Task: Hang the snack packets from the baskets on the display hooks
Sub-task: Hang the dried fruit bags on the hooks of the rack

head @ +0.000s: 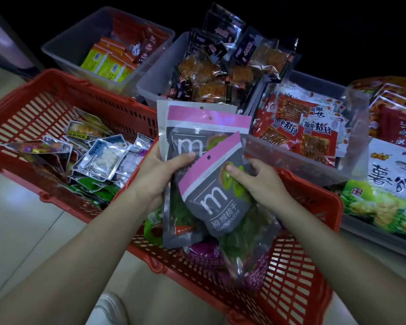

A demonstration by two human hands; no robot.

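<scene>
My left hand [157,174] grips a stack of grey snack packets with pink tops [197,127], thumb across the front one. My right hand [260,181] pinches another grey and pink kiwi packet [216,202], tilted in front of the stack. Both hands hover over a red plastic basket [298,266] that holds purple and green packets [206,254]. No display hooks are in view.
A second red basket [45,102] on the left holds several small mixed packets. Behind stand clear bins: yellow packets [108,62], brown snacks in black-edged packets [211,69], red packets [300,123]. A bin [384,191] at right holds larger bags. Pale floor lies below.
</scene>
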